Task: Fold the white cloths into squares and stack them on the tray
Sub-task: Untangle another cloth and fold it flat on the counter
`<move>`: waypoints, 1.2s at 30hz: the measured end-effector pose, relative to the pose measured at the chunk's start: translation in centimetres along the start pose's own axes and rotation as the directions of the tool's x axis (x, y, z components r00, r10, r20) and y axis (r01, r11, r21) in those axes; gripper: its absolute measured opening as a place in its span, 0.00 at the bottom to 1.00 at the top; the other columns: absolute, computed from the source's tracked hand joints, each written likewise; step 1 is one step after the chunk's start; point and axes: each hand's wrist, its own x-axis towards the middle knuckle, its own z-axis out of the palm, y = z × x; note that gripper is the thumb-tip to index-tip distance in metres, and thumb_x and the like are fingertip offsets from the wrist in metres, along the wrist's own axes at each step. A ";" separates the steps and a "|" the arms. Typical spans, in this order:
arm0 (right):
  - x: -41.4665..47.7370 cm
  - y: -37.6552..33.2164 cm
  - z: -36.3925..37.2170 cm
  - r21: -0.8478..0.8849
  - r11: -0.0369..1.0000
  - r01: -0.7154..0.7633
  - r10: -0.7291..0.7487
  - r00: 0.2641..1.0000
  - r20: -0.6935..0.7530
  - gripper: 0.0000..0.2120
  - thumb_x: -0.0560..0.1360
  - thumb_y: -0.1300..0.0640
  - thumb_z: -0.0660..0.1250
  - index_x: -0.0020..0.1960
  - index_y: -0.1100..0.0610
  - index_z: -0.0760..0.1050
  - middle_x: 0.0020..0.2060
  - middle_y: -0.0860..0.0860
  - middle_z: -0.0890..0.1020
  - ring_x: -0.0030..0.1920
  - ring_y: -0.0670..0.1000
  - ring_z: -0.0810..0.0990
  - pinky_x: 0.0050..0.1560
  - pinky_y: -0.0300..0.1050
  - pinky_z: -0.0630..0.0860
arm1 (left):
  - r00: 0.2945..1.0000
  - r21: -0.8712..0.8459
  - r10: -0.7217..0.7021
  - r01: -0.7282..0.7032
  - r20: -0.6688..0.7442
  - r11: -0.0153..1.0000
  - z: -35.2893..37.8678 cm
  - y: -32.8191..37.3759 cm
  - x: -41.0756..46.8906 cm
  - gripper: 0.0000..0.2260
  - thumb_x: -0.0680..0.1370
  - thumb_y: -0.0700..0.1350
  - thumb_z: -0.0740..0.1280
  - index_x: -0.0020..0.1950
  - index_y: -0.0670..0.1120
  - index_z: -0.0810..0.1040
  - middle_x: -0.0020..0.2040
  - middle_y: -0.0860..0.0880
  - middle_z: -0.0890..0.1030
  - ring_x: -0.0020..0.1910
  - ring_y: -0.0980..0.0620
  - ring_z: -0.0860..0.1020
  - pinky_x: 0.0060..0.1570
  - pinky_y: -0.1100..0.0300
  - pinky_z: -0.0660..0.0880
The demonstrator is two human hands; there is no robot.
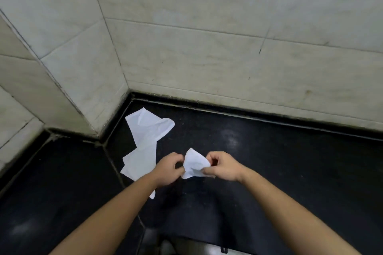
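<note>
A small crumpled white cloth (194,164) is held up above the black counter between both hands. My left hand (169,168) pinches its left edge and my right hand (222,165) pinches its right edge, fingers curled. More white cloths (146,141) lie loose and unfolded on the counter to the left, reaching from the wall corner toward my left forearm. No tray is in view.
The black stone counter (269,161) runs along a tiled wall (228,58) at the back and a tiled corner pillar (68,80) at the left. A seam in the counter runs under the loose cloths. A pale object shows at the bottom edge (186,248).
</note>
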 end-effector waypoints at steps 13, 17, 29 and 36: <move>-3.2 0.8 -8.2 0.037 0.990 0.138 -0.125 0.962 -0.243 0.03 0.73 0.54 0.76 0.46 0.46 0.86 0.41 0.42 0.86 0.41 0.39 0.80 0.43 0.31 0.74 | 0.980 0.044 -0.196 0.197 -0.013 0.979 2.6 4.6 -1.3 0.05 0.75 0.47 0.70 0.44 0.45 0.79 0.47 0.53 0.78 0.44 0.55 0.78 0.50 0.58 0.78; -3.6 1.7 -7.4 -0.045 0.988 0.146 -0.151 0.975 -0.165 0.04 0.74 0.56 0.76 0.47 0.49 0.86 0.37 0.40 0.84 0.35 0.35 0.78 0.39 0.29 0.71 | 0.969 0.141 -0.244 0.235 0.047 0.962 4.5 2.9 -1.8 0.03 0.74 0.49 0.69 0.43 0.51 0.80 0.47 0.55 0.77 0.45 0.55 0.78 0.50 0.57 0.78; -7.3 11.7 -1.7 -0.310 0.951 -0.013 0.021 1.000 0.020 0.06 0.76 0.54 0.72 0.51 0.45 0.85 0.41 0.37 0.77 0.47 0.44 0.82 0.52 0.39 0.77 | 0.972 0.476 -0.206 0.235 -0.114 0.847 12.0 3.0 2.8 0.22 0.84 0.52 0.55 0.78 0.48 0.60 0.71 0.45 0.70 0.68 0.46 0.70 0.61 0.52 0.71; -8.4 15.3 -0.9 -0.224 0.970 -0.098 0.088 0.995 -0.054 0.08 0.77 0.53 0.71 0.53 0.43 0.84 0.51 0.44 0.81 0.50 0.47 0.81 0.55 0.46 0.78 | 0.966 0.697 -0.098 -0.100 0.238 0.710 13.8 3.8 6.3 0.34 0.78 0.34 0.61 0.81 0.52 0.55 0.80 0.46 0.54 0.71 0.44 0.66 0.63 0.51 0.72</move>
